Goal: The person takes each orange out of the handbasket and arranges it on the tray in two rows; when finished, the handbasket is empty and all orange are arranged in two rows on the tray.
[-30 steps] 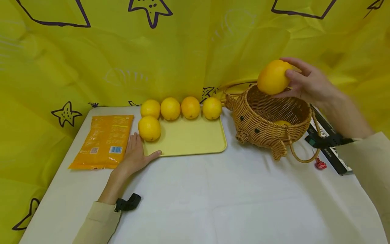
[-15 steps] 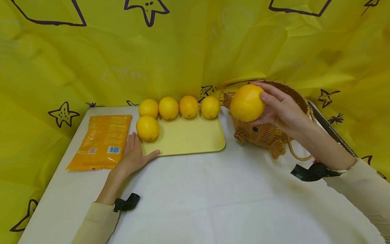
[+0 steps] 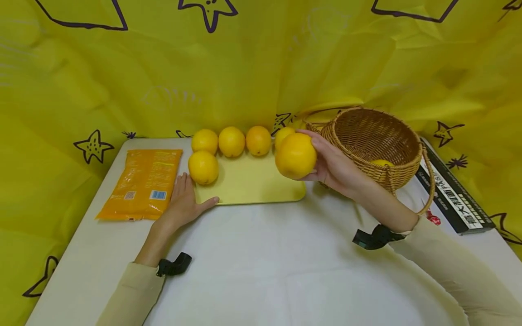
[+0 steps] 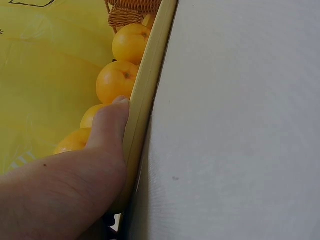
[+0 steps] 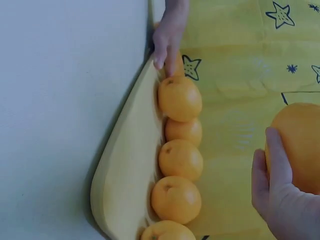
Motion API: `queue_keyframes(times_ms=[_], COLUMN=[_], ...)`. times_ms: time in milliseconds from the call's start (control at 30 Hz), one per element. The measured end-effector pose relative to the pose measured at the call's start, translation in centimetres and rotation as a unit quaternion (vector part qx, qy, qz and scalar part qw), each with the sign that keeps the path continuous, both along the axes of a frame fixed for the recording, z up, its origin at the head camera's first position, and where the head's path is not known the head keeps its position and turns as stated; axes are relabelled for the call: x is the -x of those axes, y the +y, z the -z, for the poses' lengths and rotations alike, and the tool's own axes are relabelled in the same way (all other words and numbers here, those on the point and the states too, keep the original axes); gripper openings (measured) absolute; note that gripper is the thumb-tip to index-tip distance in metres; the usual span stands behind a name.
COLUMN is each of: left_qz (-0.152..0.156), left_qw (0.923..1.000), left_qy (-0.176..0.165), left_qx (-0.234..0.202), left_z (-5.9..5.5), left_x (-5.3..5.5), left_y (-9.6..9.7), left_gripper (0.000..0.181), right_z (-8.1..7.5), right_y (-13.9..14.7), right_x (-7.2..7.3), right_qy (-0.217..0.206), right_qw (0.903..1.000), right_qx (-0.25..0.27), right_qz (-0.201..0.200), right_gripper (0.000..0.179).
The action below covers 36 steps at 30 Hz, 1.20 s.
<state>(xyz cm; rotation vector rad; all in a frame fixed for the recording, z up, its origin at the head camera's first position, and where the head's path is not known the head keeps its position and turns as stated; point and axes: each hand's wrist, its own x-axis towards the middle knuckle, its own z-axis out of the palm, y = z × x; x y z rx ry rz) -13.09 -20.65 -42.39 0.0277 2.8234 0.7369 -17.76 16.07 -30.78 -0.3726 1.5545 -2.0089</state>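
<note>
My right hand (image 3: 336,165) grips an orange (image 3: 295,156) above the right end of the yellow tray (image 3: 261,190). In the right wrist view the thumb and fingers wrap one side of this held orange (image 5: 300,150). On the tray, several oranges line the back edge, among them one at the middle (image 3: 231,141), and another orange (image 3: 203,167) sits in front at the left. The held one partly covers the rearmost right orange (image 3: 283,134). My left hand (image 3: 183,201) rests at the tray's left front corner, fingers straight, thumb along the front rim.
A wicker basket (image 3: 379,136) with an animal face stands right of the tray, an orange (image 3: 382,162) inside it. Beyond it lie a black-and-white box (image 3: 456,194) and a red wrapped candy (image 3: 433,218). An orange packet (image 3: 142,185) lies left. A yellow curtain (image 3: 244,68) hangs behind.
My right hand has carried the orange leftward and down, from over the basket's opening to above the tray's right end. The left hand has stayed at the tray's corner.
</note>
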Motion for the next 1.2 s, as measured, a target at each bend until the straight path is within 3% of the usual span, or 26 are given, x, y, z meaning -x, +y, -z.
queue_keyframes(times_ms=[133,267,433,500,600,767,967,1200], left_qz=[-0.001,-0.004,-0.004,-0.005,-0.006,-0.008,-0.003,-0.003], left_qw=[1.0,0.9999,0.9999,0.9999,0.9999,0.9999,0.9999,1.0], left_qy=[-0.003,-0.006,-0.006,-0.007,-0.008,-0.004,0.002,-0.002], left_qx=[-0.006,-0.01,-0.007,-0.007,-0.005,-0.005,-0.01,-0.005], left_z=[-0.2,-0.4,-0.3,-0.2,-0.1,-0.2,-0.1,0.0], left_x=[0.0,-0.2,-0.2,-0.2,-0.2,0.1,0.2,0.1], left_y=[0.1,0.1,0.0,-0.1,-0.3,-0.4,-0.2,-0.2], left_gripper=[0.12,0.119,0.119,0.119,0.12,0.12,0.12,0.12], right_z=[0.1,0.5,0.6,0.5,0.5,2.1,4.8,6.6], right_y=[-1.5,-2.6,-4.5,-5.6,-7.4,-9.8,-11.2,-12.3], right_x=[0.5,1.1,2.3,2.8,3.7,5.4,6.8,7.2], right_qy=[-0.025,-0.038,-0.004,0.02,0.041,0.074,0.081,0.097], right_qw=[0.9996,0.9974,0.9962,0.9982,0.9981,0.984,0.9739,0.9566], right_qx=[0.013,0.057,0.077,0.044,-0.038,-0.161,-0.211,-0.273], right_qz=[-0.006,-0.02,-0.039,-0.037,-0.028,-0.019,-0.021,-0.034], right_gripper=[0.046,0.043,0.084,0.096,0.084,0.065,0.066,0.079])
